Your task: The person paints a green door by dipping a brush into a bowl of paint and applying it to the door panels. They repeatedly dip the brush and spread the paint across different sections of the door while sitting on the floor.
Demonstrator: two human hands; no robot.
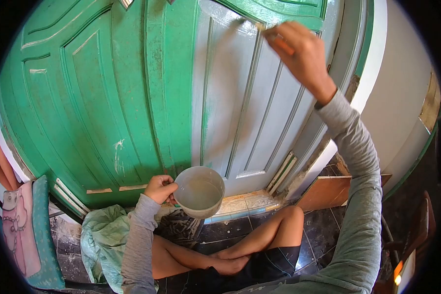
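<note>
No lettering, brand, number or sign showing legibly anywhere in head view. Pink printed cloth (pixel 22 230) at far left carrying figure motif, no readable words; finer print there perhaps blurring near lens edge. White streaks (pixel 119 145) on green door leaf (pixel 90 122) forming no letters. Metal pot (pixel 199 174) displaying no readable mark.

Green and grey door (pixel 174 108), grey pot (pixel 202 213)
</note>
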